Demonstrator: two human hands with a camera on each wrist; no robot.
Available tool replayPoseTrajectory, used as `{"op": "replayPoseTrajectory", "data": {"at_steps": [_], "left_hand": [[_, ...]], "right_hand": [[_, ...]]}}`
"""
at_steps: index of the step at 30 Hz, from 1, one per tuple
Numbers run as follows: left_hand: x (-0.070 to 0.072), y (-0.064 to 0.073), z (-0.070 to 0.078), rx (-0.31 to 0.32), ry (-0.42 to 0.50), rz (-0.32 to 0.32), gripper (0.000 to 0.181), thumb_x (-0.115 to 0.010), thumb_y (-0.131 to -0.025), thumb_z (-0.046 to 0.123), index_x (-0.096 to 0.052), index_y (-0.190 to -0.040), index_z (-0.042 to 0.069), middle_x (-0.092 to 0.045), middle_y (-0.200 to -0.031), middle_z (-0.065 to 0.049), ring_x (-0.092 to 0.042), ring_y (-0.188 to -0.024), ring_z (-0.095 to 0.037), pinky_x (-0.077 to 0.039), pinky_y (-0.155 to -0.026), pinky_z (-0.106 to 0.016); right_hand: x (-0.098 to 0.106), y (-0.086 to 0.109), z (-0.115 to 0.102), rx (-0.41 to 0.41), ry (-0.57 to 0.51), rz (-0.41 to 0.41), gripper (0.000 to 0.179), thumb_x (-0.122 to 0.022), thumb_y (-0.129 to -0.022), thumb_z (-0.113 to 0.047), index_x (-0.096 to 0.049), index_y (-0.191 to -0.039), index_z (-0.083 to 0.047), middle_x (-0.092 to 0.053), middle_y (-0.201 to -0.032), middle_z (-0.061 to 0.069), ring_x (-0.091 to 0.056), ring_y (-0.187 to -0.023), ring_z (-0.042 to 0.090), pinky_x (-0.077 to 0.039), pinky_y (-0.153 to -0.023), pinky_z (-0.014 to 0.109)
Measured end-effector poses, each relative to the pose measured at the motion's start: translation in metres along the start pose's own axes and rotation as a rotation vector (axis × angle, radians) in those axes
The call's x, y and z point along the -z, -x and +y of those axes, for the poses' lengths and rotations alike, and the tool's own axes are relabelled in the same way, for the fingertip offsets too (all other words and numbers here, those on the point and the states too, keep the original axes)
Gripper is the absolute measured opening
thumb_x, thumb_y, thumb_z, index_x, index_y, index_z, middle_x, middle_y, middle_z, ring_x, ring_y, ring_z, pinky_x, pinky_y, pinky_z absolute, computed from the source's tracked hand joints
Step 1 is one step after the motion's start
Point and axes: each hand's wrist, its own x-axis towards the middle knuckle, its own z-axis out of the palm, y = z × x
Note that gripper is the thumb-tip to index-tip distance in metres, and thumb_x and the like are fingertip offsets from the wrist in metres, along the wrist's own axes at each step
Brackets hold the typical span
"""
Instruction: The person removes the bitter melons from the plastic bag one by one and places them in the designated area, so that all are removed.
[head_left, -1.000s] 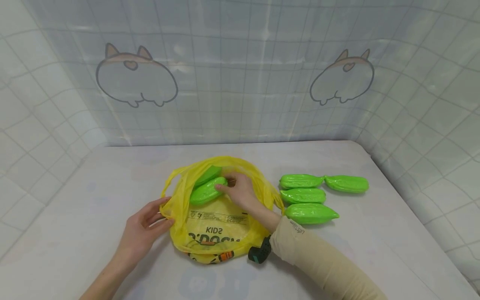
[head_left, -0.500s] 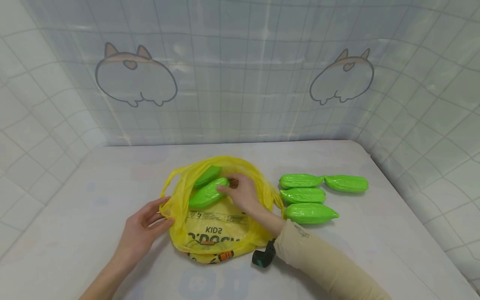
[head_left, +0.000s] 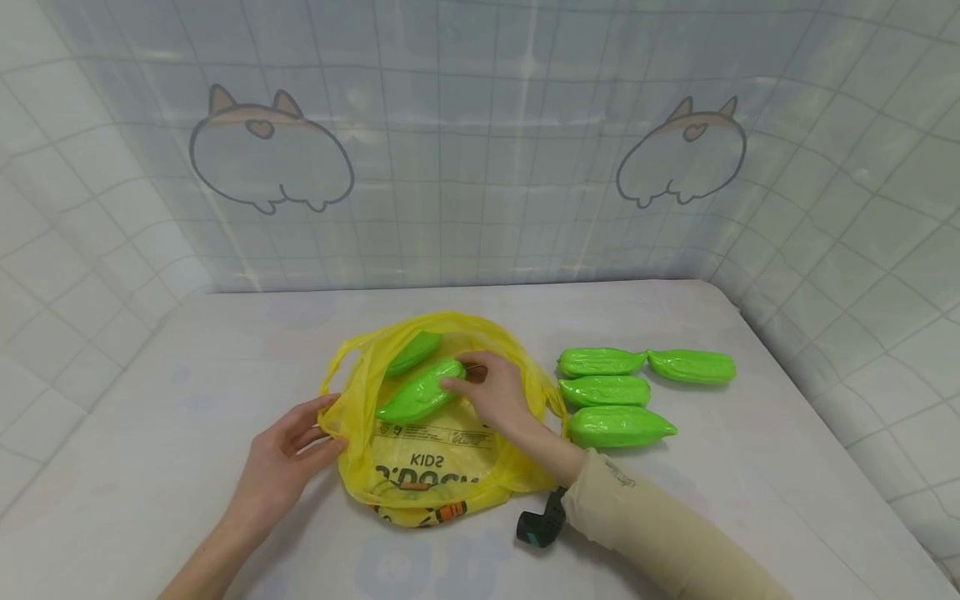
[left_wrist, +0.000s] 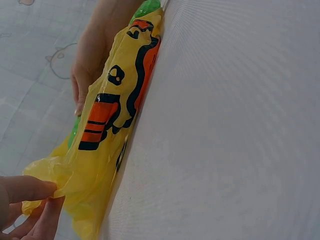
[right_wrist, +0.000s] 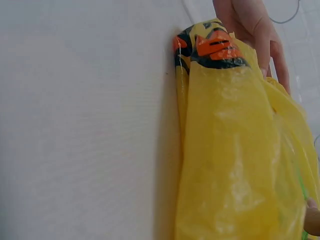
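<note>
A yellow plastic bag (head_left: 356,454) lies on the table with its mouth spread wide in the head view. My left hand (head_left: 277,467) pinches the left side of its rim between thumb and fingers, which the left wrist view shows close up on the bag's edge (left_wrist: 55,182). Inside the bag, my right hand (head_left: 497,393) grips the right end of a glossy green cucumber-shaped vegetable (head_left: 416,398), its pointed tip toward the lower left. Behind it in the bag is another green vegetable (head_left: 411,354), partly covered by the yellow plastic.
Several like green vegetables lie right of the bag, one plump and pointed in front (head_left: 621,427) and one at the far right (head_left: 693,367). A black wrist device (head_left: 542,521) hangs under the right sleeve (head_left: 652,525). A tiled-pattern sheet (head_left: 480,167) stands behind the table.
My right hand has drawn slightly right and toward me, bringing the green vegetable along and opening a gap to the one behind. The left hand keeps its place on the rim.
</note>
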Motion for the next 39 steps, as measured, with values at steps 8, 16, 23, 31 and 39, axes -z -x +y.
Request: {"op": "replayPoseTrajectory", "data": {"at_steps": [8,16,23,31,39], "left_hand": [[0.0,0.0,0.0,-0.016,0.022,0.002,0.061,-0.072,-0.094,0.021,-0.046,-0.149,0.015,-0.047,-0.152,-0.013,-0.058,-0.106,0.01,-0.055,-0.086,-0.013],[-0.001,0.0,0.0,0.001,-0.006,0.005,0.063,-0.072,-0.093,0.022,-0.045,-0.149,0.016,-0.046,-0.153,-0.013,-0.056,-0.105,0.012,-0.055,-0.085,-0.013],[0.0,-0.001,0.0,0.004,-0.007,0.001,0.064,-0.073,-0.093,0.022,-0.044,-0.15,0.015,-0.045,-0.154,-0.013,-0.056,-0.105,0.012,-0.055,-0.086,-0.013],[0.0,-0.001,0.001,-0.002,0.003,-0.002,0.064,-0.073,-0.093,0.021,-0.044,-0.15,0.015,-0.045,-0.154,-0.014,-0.057,-0.106,0.011,-0.055,-0.086,-0.014],[0.0,0.0,0.002,-0.01,0.012,-0.001,0.064,-0.073,-0.093,0.021,-0.044,-0.15,0.014,-0.046,-0.153,-0.014,-0.057,-0.105,0.012,-0.055,-0.086,-0.013]], "right_hand": [[0.009,0.009,-0.001,0.004,-0.001,0.037,0.047,-0.08,-0.086,-0.025,-0.066,-0.127,-0.006,-0.069,-0.121,0.01,-0.067,-0.109,0.027,-0.057,-0.094,0.041],[0.017,0.014,0.003,0.013,-0.034,0.056,0.047,-0.081,-0.085,-0.026,-0.067,-0.126,-0.007,-0.071,-0.119,0.008,-0.068,-0.108,0.024,-0.057,-0.093,0.038],[0.027,0.023,0.002,0.019,-0.11,0.082,0.047,-0.082,-0.084,-0.024,-0.067,-0.125,-0.007,-0.07,-0.119,0.009,-0.068,-0.109,0.025,-0.058,-0.092,0.034],[0.036,0.034,0.0,0.04,-0.107,0.103,0.044,-0.083,-0.083,-0.023,-0.069,-0.123,-0.011,-0.069,-0.118,0.004,-0.068,-0.109,0.022,-0.058,-0.094,0.036],[0.044,0.044,-0.004,0.07,-0.108,0.13,0.044,-0.084,-0.082,-0.025,-0.069,-0.122,-0.015,-0.069,-0.117,0.0,-0.067,-0.109,0.021,-0.055,-0.098,0.044]]}}
